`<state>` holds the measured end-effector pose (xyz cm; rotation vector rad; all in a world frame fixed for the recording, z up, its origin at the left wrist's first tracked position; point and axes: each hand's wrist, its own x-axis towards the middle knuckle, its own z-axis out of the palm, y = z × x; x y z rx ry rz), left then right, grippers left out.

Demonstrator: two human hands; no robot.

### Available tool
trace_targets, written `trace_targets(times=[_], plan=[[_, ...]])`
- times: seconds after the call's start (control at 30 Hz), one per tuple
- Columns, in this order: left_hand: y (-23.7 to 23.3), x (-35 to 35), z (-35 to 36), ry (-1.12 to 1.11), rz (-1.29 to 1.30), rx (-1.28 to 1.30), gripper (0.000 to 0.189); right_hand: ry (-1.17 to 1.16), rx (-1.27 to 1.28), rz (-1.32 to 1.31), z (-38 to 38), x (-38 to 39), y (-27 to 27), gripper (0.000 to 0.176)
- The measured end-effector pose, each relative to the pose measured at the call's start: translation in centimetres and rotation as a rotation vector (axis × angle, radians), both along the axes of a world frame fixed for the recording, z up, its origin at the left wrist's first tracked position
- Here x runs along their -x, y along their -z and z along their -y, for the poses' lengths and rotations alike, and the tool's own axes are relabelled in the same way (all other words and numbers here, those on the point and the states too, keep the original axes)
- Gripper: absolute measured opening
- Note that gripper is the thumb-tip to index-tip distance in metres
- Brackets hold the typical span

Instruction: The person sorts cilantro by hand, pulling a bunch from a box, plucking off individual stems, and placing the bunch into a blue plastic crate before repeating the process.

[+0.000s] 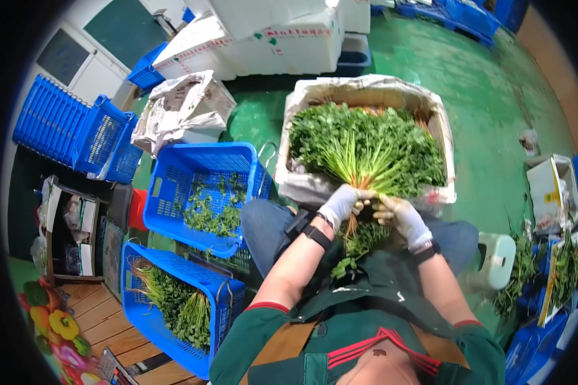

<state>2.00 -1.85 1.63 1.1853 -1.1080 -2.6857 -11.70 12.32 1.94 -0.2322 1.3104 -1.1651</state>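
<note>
Before a box (300, 186) heaped with greens (366, 138)
Left hand (341, 204) and right hand (401, 217) grip one herb bunch (365, 239) by its stems

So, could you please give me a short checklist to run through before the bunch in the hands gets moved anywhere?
1. Grip: left hand and right hand both closed on the bunch of greens near its stems: ok.
2. Gloves on both hands: ok.
3. Bunch tied or loose: cannot tell.
4. White box ahead, open and full of greens: ok.
5. Upper blue crate holds only a few loose sprigs, so there is room: ok.
6. Lower blue crate holds laid greens, with some space left: ok.
</note>
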Motion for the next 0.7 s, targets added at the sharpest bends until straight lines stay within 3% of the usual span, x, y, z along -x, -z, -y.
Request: trace_targets(times=[0.2,0.33,0.4,0.43,0.47,0.53,0.6,0.63,0.7], plan=[[-0.4,0.6,-0.1,0.055,0.088,0.117,0.01,0.038,-0.048,0.087,1.4,-0.5,-1.0,0.041],[-2.9,1.3,-0.1,0.152,0.218,0.432,0.013,-0.011,0.041,0.201,1.6,-0.6,-2.4,0.043],[-5.3,2.1,-0.6,0.081,0.208,1.239,0.021,0.017,0.11,0.214,2.3,-0.9,-3.1,0.048],[-7.3,2.5,0.3,0.071,0.095,1.293,0.024,0.028,0.211,0.252,2.9,-1.2,-4.0,0.05],[-11.9,2.5,1.4,0.382,0.303,1.239,0.027,0.038,0.314,0.287,3.3,-1.3,-5.0,0.052],[-12.1,3.5,4.1,0.436,0.484,1.416,0.026,0.0,0.287,0.287,3.6,-0.9,-7.0,0.056],[-14.0,4.0,4.9,0.331,0.52,1.64,0.023,-0.001,0.287,0.488,4.6,-0.2,-8.2,0.057],[-15.3,4.0,4.8,0.276,0.485,1.72,0.02,0.081,0.562,0.441,5.8,-0.7,-8.8,0.058],[-17.3,4.4,3.8,0.197,0.48,1.848,0.016,0.051,0.604,0.466,6.7,0.6,-10.9,0.054]])
